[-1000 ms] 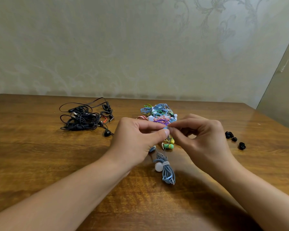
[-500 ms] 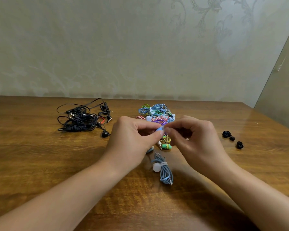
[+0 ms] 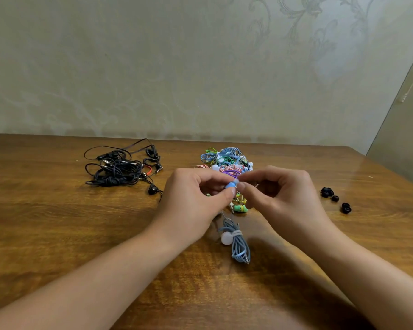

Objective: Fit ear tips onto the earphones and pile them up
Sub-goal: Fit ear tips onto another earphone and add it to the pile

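My left hand [image 3: 193, 198] pinches a small blue earbud [image 3: 230, 185] between thumb and forefinger above the table. My right hand [image 3: 279, 198] meets it from the right, fingertips pressed against the bud's end; whatever they hold is too small to make out. The bud's grey-blue coiled cable [image 3: 239, 244] hangs down onto the wood, with a white ear tip [image 3: 226, 238] on its other bud. Behind my hands lies a pile of coloured earphones [image 3: 227, 160]. A green earbud [image 3: 240, 208] lies under my hands.
A tangle of black earphones [image 3: 119, 170] lies at the back left of the wooden table [image 3: 57, 222]. Several loose black ear tips [image 3: 335, 198] sit at the right. A papered wall stands behind the table's far edge.
Both hands stay together on the blue earbud; more of the bud shows between the fingertips now. The view has shifted slightly.
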